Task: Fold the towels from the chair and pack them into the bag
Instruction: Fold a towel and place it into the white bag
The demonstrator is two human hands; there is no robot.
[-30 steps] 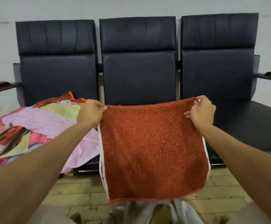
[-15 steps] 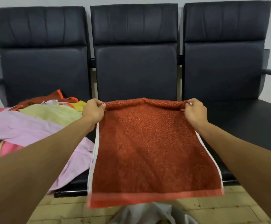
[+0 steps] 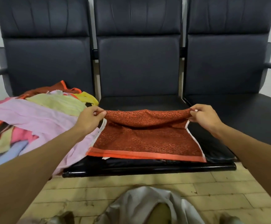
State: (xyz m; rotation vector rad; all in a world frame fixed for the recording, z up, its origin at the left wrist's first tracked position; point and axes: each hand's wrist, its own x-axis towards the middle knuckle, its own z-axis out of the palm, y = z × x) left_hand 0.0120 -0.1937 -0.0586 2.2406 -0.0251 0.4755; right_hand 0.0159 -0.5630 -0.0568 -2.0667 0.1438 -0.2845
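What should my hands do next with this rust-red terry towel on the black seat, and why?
Probably draw both pinched corners toward you and lay them on the orange hem, halving the rust-red terry towel. The left hand and right hand hold its far edge lifted, while its near half already lies flat on the black middle seat.

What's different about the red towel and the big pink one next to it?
The red towel looks nubbly with an orange band; the pink towel looks smooth and plain. The red towel is spread on the middle seat; the pink towel lies rumpled on the left seat's heap. The left hand and right hand pinch the red towel's far edge; neither grips the pink towel. Both rest on the black chairs.
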